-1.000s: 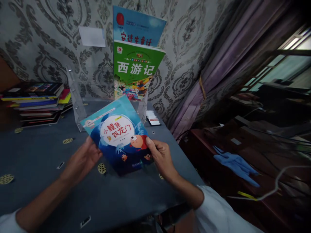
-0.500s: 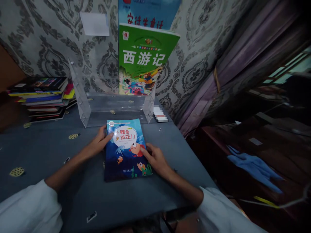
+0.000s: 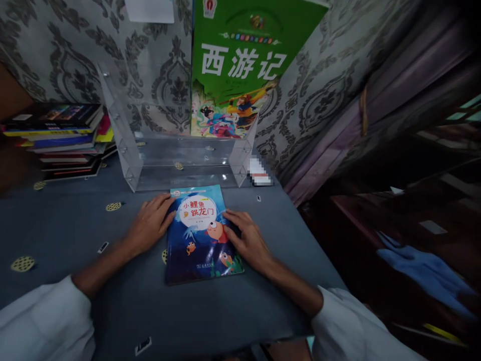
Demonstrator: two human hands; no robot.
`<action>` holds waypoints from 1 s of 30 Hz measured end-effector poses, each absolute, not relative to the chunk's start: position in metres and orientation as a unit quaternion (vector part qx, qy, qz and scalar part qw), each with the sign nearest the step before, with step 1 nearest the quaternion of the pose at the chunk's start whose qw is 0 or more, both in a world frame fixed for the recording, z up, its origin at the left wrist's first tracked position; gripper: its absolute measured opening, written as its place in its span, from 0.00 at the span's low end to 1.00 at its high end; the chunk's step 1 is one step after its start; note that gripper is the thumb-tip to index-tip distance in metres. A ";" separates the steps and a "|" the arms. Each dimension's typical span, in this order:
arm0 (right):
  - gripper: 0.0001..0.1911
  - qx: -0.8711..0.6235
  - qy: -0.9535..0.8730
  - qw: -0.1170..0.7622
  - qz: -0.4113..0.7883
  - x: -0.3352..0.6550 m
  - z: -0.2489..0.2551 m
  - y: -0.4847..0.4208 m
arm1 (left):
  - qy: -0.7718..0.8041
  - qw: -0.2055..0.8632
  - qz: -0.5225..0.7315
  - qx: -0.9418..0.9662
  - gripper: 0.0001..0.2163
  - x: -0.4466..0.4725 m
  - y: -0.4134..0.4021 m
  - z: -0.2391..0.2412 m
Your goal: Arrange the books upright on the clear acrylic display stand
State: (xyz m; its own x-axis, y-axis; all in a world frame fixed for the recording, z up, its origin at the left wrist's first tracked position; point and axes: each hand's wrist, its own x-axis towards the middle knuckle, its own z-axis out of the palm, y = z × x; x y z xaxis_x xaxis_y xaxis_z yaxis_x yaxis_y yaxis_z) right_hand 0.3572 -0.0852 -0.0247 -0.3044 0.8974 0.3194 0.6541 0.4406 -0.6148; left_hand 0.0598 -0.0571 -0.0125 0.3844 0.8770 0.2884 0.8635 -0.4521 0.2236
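Observation:
A blue picture book (image 3: 201, 235) with a cartoon fish on its cover lies flat on the grey table (image 3: 67, 235), just in front of a clear acrylic book stand (image 3: 169, 160). My left hand (image 3: 150, 223) rests on the table with its fingers stretched out, touching the book's left edge. My right hand (image 3: 248, 238) lies flat on the book's right edge, fingers extended. A green book (image 3: 240, 65) stands upright in the stand's right side against the patterned wall.
A stack of books (image 3: 60, 138) lies at the back left of the table. A small white card (image 3: 259, 173) sits right of the stand. Purple curtains (image 3: 376, 110) hang at right, above a dark lower surface with a blue cloth (image 3: 424, 268).
The blue book was held tilted in the air by both hands; it now lies flat on the table. Both hands have flattened at its edges. The view has moved closer to the stand.

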 end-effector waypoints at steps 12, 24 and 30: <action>0.22 -0.381 -0.889 0.225 0.118 0.312 0.004 -0.050 | 0.519 0.000 0.163 0.839 0.20 0.063 -0.053 -0.012; 0.28 -0.339 -0.904 0.180 0.190 0.284 -0.015 -0.005 | 0.516 0.018 0.163 0.841 0.22 0.061 -0.053 -0.012; 0.24 -0.385 -0.862 0.250 0.213 0.347 -0.023 0.006 | 0.522 0.026 0.162 0.837 0.23 0.061 -0.053 -0.014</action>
